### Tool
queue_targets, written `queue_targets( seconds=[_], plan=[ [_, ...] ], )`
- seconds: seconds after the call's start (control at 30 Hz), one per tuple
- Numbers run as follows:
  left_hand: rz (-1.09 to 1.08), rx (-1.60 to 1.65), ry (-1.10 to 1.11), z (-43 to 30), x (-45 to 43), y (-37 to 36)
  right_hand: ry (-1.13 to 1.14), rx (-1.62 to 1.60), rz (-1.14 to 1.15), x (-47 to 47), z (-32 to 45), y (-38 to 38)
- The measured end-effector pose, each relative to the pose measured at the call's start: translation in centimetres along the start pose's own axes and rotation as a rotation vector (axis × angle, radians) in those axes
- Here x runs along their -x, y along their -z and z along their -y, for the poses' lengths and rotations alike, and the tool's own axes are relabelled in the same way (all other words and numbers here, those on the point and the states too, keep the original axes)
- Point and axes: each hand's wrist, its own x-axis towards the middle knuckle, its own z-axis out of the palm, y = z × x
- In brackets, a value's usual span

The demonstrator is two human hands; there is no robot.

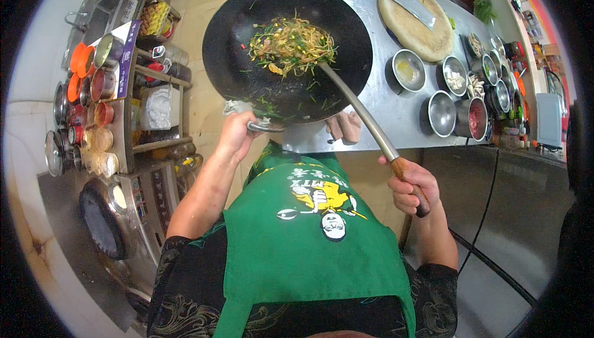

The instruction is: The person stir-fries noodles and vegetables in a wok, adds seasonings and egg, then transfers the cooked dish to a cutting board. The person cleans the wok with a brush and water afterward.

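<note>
A large black wok [232, 73] is held out in front of me, its near side partly past the counter's left edge. My left hand [237, 133] grips its near loop handle [267, 128] with a pale crumpled cloth [239, 107] at the grip. In my right hand [415, 186] is the wooden grip of a long steel-shafted wok ladle or spatula [362, 108]. Its head is hidden in a heap of stir-fried bean sprouts [292, 45] with green stalks and bits of egg. Loose green pieces [274, 106] stick to the wok's near wall.
On the steel counter [371, 129] lie a folded brown cloth [344, 127] and a round chopping block [417, 22] bearing a cleaver [410, 4]. Several steel bowls [442, 114] of ingredients stand to the right. A shelf rack [125, 120] with seasoning pots is at left.
</note>
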Motion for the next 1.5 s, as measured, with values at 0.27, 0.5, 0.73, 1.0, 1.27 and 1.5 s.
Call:
queue_targets(
  seconds=[0.27,0.5,0.73,1.0,1.27,1.5],
  plan=[
    [-0.010,0.039,0.009,1.1,-0.9,0.9,-0.023,-0.080,0.038,1.0,1.0,-2.3],
    [-0.049,0.083,-0.009,1.5,-0.9,1.2,0.016,-0.144,0.171,1.9,4.3,-4.6],
    [-0.183,0.116,-0.014,-0.2,2.1,-2.0,0.136,0.077,0.301,1.6,13.1,-9.5],
    [-0.360,0.154,-0.025,1.4,2.7,-1.5,0.209,0.307,0.222,-7.7,23.2,-9.5],
    [-0.456,0.195,-0.013,2.5,3.1,-2.7,0.190,0.878,-0.126,-16.9,27.1,-4.3],
    [-0.497,0.134,0.009,1.9,3.2,-3.1,0.191,1.020,-0.213,-18.5,27.0,-3.2]
  ],
)
